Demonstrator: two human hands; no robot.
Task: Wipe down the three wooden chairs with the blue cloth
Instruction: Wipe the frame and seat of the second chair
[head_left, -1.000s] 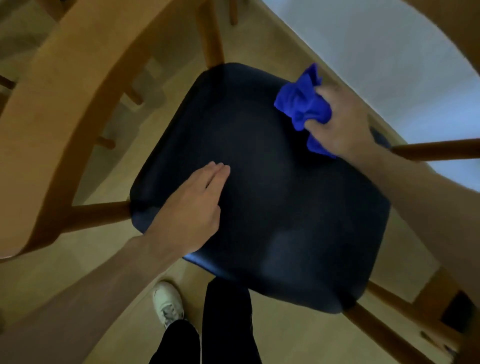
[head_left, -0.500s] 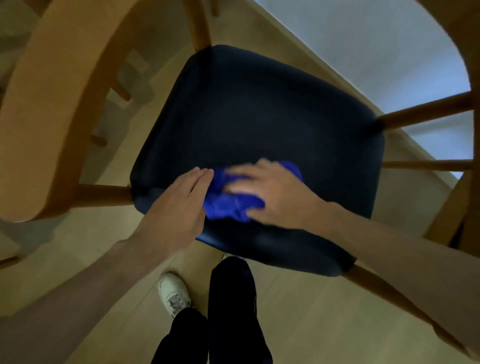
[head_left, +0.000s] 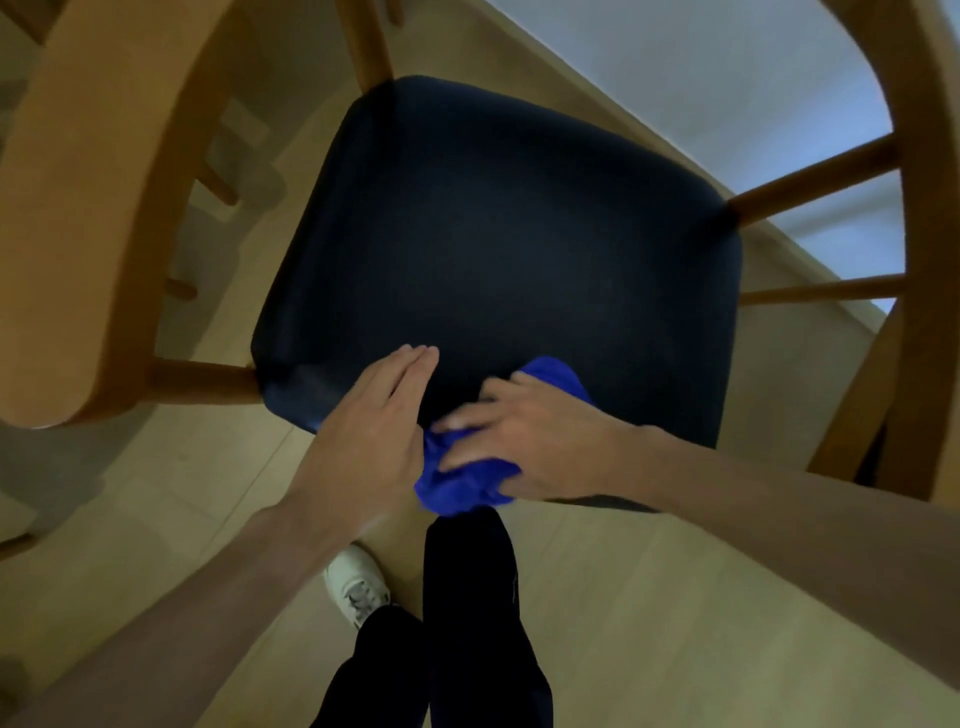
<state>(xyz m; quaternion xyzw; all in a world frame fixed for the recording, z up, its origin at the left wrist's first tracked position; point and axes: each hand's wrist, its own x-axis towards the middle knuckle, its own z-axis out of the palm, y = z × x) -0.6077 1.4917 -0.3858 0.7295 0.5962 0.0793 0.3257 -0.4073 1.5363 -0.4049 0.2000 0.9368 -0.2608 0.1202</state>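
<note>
A wooden chair fills the view, with a dark padded seat (head_left: 498, 249) and a curved wooden back rail (head_left: 88, 208) at the left. The crumpled blue cloth (head_left: 465, 480) lies at the seat's near front edge and hangs a little over it. My right hand (head_left: 535, 441) presses down on the cloth with fingers spread over it. My left hand (head_left: 374, 436) rests flat on the seat's near left corner, fingers straight, its edge touching the cloth.
A second wooden chair frame (head_left: 919, 260) stands at the right, its rungs reaching toward the seat. A pale wall (head_left: 701, 78) runs behind. My dark trouser legs (head_left: 467, 623) and a white shoe (head_left: 356, 584) stand on the light wood floor just below the seat.
My right hand swept the cloth from the seat's far right corner across to its near front edge. The left hand stayed on the near left corner.
</note>
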